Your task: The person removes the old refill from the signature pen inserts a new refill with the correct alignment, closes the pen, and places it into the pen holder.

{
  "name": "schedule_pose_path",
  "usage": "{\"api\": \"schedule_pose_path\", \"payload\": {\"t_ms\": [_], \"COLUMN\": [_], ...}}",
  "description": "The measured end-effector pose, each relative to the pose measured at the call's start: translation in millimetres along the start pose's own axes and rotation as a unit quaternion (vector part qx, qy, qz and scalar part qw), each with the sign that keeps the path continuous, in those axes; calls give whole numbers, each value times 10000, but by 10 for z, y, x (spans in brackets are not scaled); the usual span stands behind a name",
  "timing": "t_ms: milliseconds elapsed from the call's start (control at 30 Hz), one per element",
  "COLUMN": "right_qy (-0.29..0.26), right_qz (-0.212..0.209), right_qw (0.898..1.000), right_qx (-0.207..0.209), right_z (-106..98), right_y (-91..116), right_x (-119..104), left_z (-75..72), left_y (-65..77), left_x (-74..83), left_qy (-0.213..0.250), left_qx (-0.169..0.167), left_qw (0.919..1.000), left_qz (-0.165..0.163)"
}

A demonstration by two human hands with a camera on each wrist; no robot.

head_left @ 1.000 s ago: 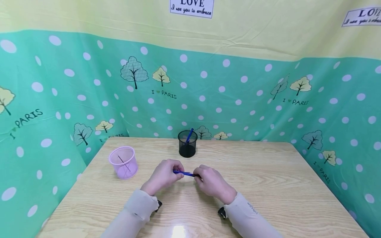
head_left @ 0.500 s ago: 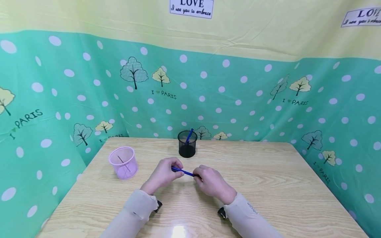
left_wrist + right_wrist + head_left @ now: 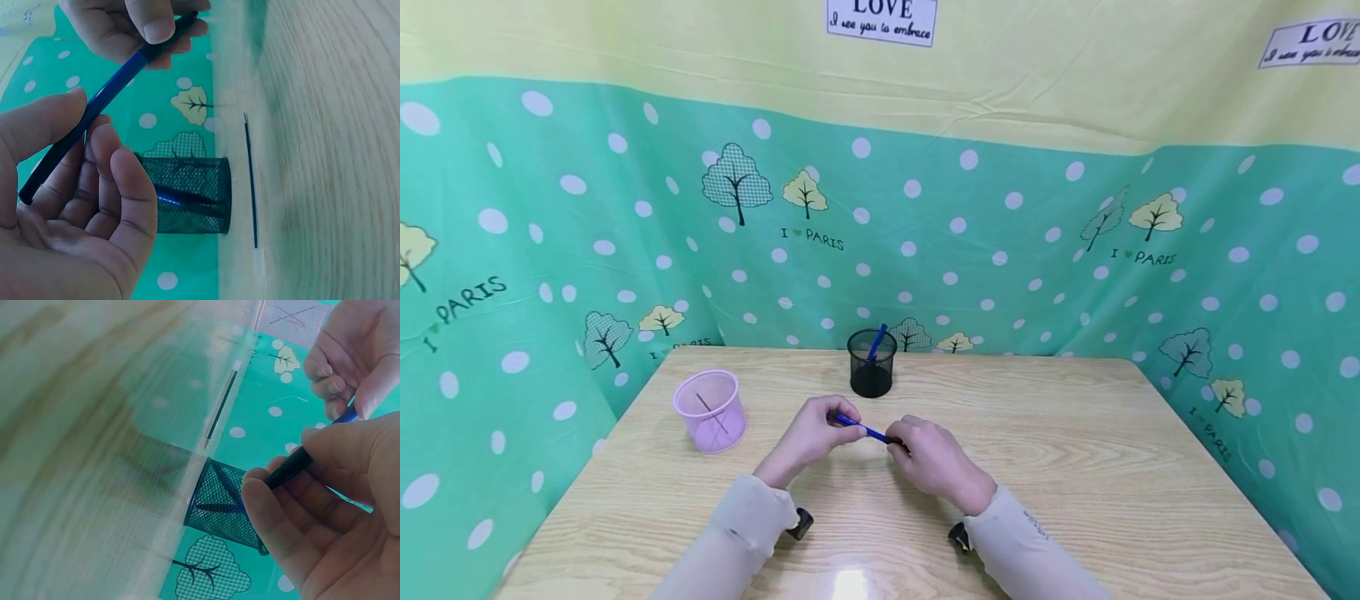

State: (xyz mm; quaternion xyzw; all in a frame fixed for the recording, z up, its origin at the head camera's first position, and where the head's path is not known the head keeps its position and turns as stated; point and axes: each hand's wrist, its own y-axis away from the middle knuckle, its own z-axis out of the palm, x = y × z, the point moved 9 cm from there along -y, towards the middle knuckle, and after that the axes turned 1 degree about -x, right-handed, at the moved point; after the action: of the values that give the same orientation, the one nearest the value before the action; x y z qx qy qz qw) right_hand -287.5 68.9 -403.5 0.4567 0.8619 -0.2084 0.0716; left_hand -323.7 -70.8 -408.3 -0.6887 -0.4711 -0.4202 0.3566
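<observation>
A blue pen (image 3: 876, 433) with a black grip spans the gap between both hands, above the table. My left hand (image 3: 814, 433) pinches its blue barrel between thumb and fingers; the pen's dark rear end lies over the palm in the left wrist view. At the other end, my right hand (image 3: 934, 460) pinches the black grip (image 3: 290, 469), with the tip among its fingers. A thin dark pen refill (image 3: 251, 181) with a metal point lies on the table beyond the hands. The pen looks whole along its length.
A black mesh pen cup (image 3: 872, 379) with a blue pen (image 3: 877, 342) leaning in it stands at the table's back. On the left, a pink mesh basket (image 3: 718, 429) holds thin dark sticks. A patterned curtain (image 3: 1000, 208) hangs behind the table (image 3: 1075, 467).
The pen's left end has risen and tilted more steeply as my left hand shifts slightly left and up, its fingers moving on the barrel. My right hand stays nearly still.
</observation>
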Motion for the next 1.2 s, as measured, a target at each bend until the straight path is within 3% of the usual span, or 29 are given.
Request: {"api": "schedule_pose_path", "payload": {"t_ms": [267, 633, 900, 1033, 1200], "right_qy": [-18, -58, -27, -94, -162], "right_qz": [-8, -36, -34, -17, -9], "right_qw": [10000, 9999, 9999, 9999, 9998], "right_qx": [3, 82, 103, 76, 66], "right_z": [9, -10, -8, -3, 3], "right_y": [-2, 0, -1, 1, -3], "right_x": [5, -16, -24, -26, -28], "left_z": [23, 40, 16, 21, 39], "left_y": [-12, 2, 129, 142, 93], "left_x": [-50, -64, 177, 203, 121], "left_qy": [666, 1229, 1278, 1371, 1538], "left_qx": [33, -14, 25, 41, 30], "left_qw": [9977, 9918, 9913, 9901, 9876], "left_qz": [-142, -337, -321, -285, -308]}}
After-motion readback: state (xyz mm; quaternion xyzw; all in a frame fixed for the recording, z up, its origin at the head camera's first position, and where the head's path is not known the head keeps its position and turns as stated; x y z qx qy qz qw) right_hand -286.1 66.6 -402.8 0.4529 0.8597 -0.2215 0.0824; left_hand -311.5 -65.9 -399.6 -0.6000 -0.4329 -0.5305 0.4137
